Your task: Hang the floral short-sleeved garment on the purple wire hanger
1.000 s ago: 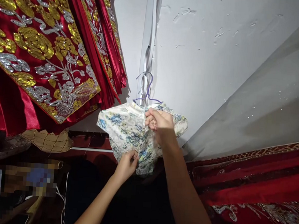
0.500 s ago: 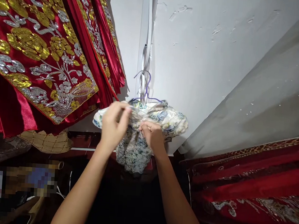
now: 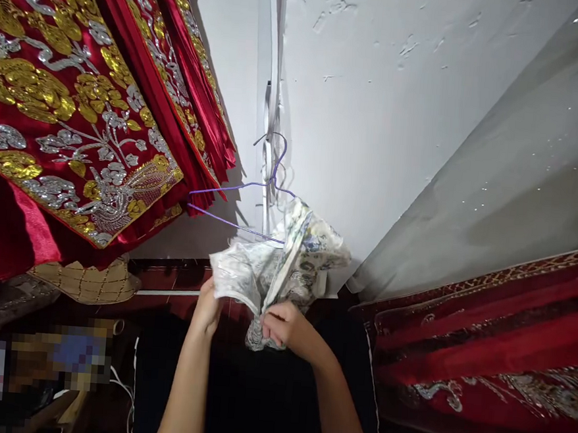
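A pale floral blouse (image 3: 317, 241) with blue and green print hangs by one shoulder on the right arm of a purple hanger (image 3: 232, 186). The hanger's left arm is bare. My left hand (image 3: 207, 310) is closed on the blouse's left sleeve, its fingers mostly hidden behind the cloth. Lower and to the right, my right hand (image 3: 284, 325) pinches the front edge of the blouse, where the fabric bunches together. The gathered lower part of the garment hangs just under my right hand.
Red panels with gold and silver embroidery (image 3: 111, 131) hang at the left. A white cable (image 3: 275, 57) runs down the white wall (image 3: 355, 115) behind the hanger. Sheer grey fabric (image 3: 525, 167) and red embroidered cloth (image 3: 508, 344) fill the right side. A beige piece with a gold grid (image 3: 87, 278) lies low left.
The blouse's left shoulder has come off the hanger, baring its left arm. Both hands have moved down with the cloth, toward me. The view has shifted slightly.
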### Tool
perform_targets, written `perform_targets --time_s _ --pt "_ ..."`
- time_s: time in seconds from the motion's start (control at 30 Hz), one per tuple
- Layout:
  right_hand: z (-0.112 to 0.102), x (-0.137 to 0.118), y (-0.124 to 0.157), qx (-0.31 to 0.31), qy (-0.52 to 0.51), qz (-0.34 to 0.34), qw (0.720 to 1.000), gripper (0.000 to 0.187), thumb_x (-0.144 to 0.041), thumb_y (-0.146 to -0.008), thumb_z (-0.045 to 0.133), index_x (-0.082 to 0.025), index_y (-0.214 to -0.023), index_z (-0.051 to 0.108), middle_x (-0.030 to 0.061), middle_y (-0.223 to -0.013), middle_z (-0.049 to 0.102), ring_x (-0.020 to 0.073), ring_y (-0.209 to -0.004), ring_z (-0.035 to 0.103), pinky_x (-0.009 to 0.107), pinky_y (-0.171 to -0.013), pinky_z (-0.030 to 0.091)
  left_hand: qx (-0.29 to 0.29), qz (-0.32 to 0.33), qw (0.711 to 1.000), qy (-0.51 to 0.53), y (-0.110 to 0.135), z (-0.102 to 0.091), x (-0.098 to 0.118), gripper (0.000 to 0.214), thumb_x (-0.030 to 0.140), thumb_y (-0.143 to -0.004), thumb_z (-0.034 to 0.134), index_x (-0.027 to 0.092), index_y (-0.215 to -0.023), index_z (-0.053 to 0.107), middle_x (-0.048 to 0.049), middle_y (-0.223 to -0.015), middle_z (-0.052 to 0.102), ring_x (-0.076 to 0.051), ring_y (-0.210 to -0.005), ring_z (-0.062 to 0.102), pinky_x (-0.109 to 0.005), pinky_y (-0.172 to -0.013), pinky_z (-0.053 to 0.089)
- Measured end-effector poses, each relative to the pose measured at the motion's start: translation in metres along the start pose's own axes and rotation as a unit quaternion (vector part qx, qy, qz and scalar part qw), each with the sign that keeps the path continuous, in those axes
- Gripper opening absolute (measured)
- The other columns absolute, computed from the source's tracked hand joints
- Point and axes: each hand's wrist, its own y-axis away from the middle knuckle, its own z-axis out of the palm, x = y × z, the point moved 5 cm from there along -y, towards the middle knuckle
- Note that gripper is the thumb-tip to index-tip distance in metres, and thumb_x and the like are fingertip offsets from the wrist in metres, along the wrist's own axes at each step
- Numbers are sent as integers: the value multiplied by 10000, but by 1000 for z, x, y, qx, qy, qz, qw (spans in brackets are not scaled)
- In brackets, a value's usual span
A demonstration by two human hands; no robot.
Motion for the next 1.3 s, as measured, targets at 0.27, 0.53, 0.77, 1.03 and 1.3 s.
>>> perform_targets --time_s 0.27,0.53,0.77,1.03,1.3 --pt "-51 -18 15 278 -34 -105 954 473 -638 -925 509 -202 -921 694 84 -968 697 252 -941 625 330 -838 485 -117 34 983 138 30 51 75 276 435 -960 562 175 -892 624 -96 -1028 669 -244 -970 651 -373 -888 519" --pt "-12 -42 22 36 -79 -94 992 360 -558 -890 602 -211 -960 671 47 -856 651 215 -809 608 327 -758 499 -185 132 973 39 26 73 96 440 480 -1028 406 261 -1408 421 -123 -1348 593 -244 -1308 528 -402 -1127 373" --pt "-84 -75 39 225 77 -162 958 65 -144 -706 633 -191 -750 640 1 -719 613 152 -654 542 249 -581 395 -329 95 909 -238 25 36 42 417 533 -957 512 207 -728 635 -32 -692 631 -212 -695 572 -296 -697 427" --pt "-128 -95 -50 333 21 -257 907 315 -249 -774 529 -202 -1046 679 15 -825 635 152 -696 527 253 -633 427 -278 -12 933 -229 21 -44 61 373 492 -970 486 177 -846 643 -17 -781 633 -187 -719 558 -249 -651 403" --pt "-122 -52 -68 310 79 -198 926 139 -261 -781 494 -211 -654 465 -43 -619 394 132 -626 370 251 -584 304 -201 1 852 -483 8 -98 72 362 422 -984 413 222 -866 690 -87 -956 724 -288 -932 674 -384 -866 493"
